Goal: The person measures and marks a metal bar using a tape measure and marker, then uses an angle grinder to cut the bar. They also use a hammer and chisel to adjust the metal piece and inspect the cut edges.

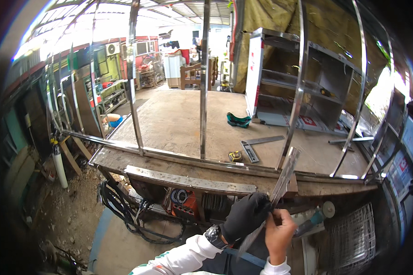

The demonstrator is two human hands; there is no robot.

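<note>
A long, shiny metal bar (285, 176) slants up and away in front of me, its lower end reaching down past my hands. My left hand (248, 215), in a black glove with a watch at the wrist, is closed around the bar. Bare, my right hand (280, 233) pinches at the bar's near edge, just right of the glove; its fingertips are partly hidden. Beyond them, on the wooden workbench (170, 114), lie a metal try square (250, 151) and a yellow and black tape measure (235, 156). A flat metal strip (188, 178) rests along the bench's front edge.
An upright frame of shiny tubes (203, 91) crosses the bench. A metal cabinet (298, 82) and dark green goggles (238, 120) sit behind it. Below are black cables (124, 211), an orange machine (183, 204), an angle grinder (314, 217) and wire mesh (351, 238).
</note>
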